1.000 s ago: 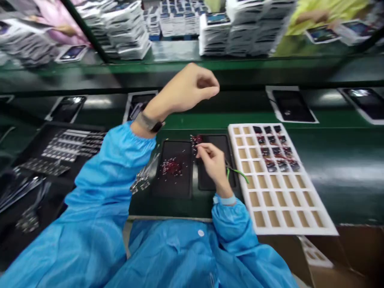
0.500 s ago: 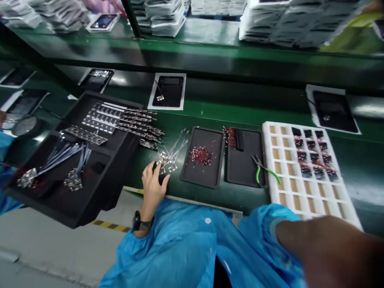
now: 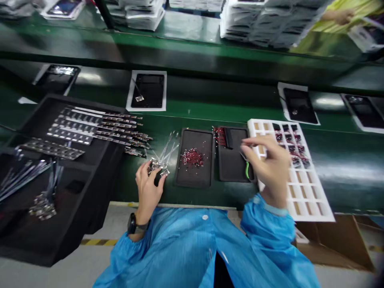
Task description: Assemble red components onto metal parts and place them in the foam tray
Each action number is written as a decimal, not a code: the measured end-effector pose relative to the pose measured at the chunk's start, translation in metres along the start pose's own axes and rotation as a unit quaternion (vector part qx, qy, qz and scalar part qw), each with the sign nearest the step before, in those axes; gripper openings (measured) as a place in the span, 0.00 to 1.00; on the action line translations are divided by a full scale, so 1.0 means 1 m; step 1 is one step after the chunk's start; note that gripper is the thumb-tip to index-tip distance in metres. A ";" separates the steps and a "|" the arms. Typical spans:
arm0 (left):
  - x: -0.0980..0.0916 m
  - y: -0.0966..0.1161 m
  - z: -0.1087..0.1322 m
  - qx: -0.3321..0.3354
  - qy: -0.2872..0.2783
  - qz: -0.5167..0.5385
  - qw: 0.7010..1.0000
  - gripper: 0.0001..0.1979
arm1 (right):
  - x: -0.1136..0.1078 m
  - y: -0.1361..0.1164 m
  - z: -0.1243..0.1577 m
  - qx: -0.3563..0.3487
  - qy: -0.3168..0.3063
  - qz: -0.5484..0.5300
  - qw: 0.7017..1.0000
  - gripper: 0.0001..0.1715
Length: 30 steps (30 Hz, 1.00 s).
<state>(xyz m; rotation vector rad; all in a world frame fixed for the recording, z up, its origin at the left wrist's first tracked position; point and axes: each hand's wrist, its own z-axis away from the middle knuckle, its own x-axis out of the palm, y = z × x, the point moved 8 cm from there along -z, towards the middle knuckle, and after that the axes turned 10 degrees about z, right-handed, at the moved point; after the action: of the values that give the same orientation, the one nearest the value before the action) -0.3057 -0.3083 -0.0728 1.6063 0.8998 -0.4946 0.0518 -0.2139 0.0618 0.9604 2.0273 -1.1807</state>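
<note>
My left hand (image 3: 147, 189) rests at the bench's near edge, fingertips closed on a bunch of thin metal-ended flex strips (image 3: 159, 164). My right hand (image 3: 268, 164), blurred by motion, hovers with curled fingers over the green-handled pliers (image 3: 247, 171), between a black pad (image 3: 232, 166) and a white foam tray (image 3: 303, 192). Whether it holds anything is not visible. Another black pad (image 3: 192, 176) carries a heap of tiny red parts (image 3: 193, 157). More red parts (image 3: 220, 136) lie at the right pad's far corner.
A big black tray (image 3: 75, 192) with rows of metal strips (image 3: 90, 128) stands left. Dark panels on white sheets (image 3: 147, 91) ride the green belt (image 3: 210, 108) behind. Stacked trays (image 3: 264, 24) and a person's yellow sleeve (image 3: 339, 16) lie beyond. A cardboard box (image 3: 345, 240) sits low right.
My left hand came down from the air to the flex strips. My right hand left the red parts, dropped close to the camera, then rose over the pliers. The view swung left, then partly back right.
</note>
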 end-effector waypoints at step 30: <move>-0.028 0.011 -0.025 -0.026 0.037 0.139 0.989 0.05 | 0.116 0.037 0.020 0.113 -0.292 -0.219 0.924 0.16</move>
<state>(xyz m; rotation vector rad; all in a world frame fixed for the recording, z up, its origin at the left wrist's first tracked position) -0.3185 -0.2928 -0.0393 1.6779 0.7216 -0.2158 0.0197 -0.1858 -0.0540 0.1818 1.6674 -1.7226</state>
